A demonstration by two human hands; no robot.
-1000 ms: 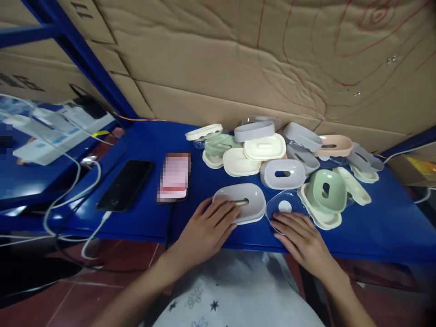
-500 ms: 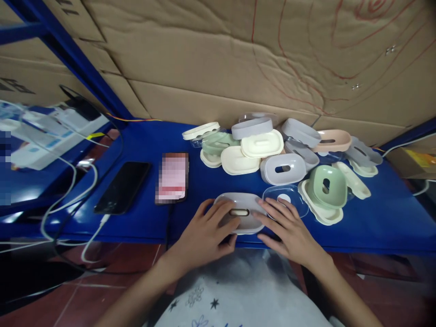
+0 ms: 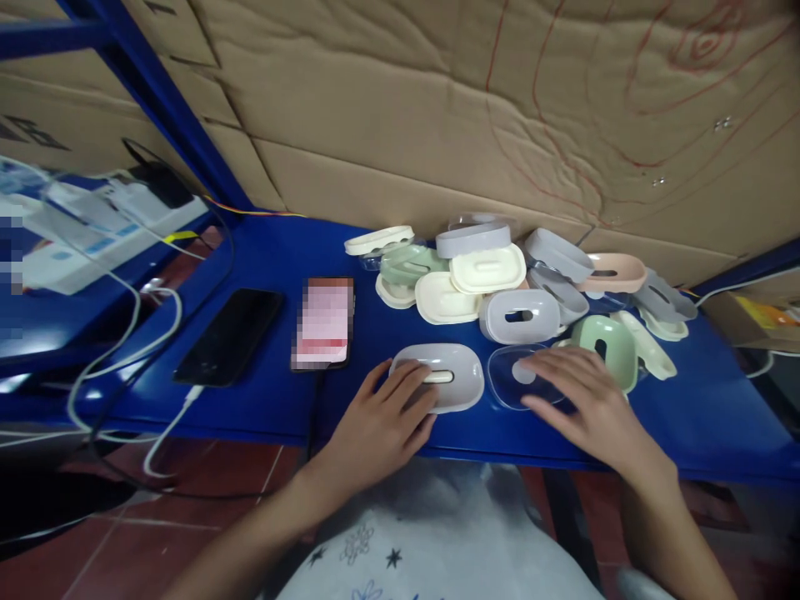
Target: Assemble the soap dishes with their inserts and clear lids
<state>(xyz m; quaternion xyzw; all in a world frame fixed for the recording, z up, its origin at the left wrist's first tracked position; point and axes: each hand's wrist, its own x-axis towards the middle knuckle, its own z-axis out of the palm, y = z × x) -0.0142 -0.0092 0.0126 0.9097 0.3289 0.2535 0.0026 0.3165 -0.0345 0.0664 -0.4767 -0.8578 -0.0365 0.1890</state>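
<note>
On the worktop (image 3: 266, 250), dish (image 3: 461, 372) wants steadying flat: left hand (image 3: 388, 412) curls over its end, hold unclear; right hand (image 3: 591, 400), loosely open, seemingly empty, spans clear piece (image 3: 505, 382).

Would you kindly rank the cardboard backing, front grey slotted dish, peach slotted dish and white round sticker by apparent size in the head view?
1. Cardboard backing
2. Front grey slotted dish
3. Peach slotted dish
4. White round sticker

Right hand (image 3: 587, 396) shifted rightward, off grey dish (image 3: 461, 367).
</note>
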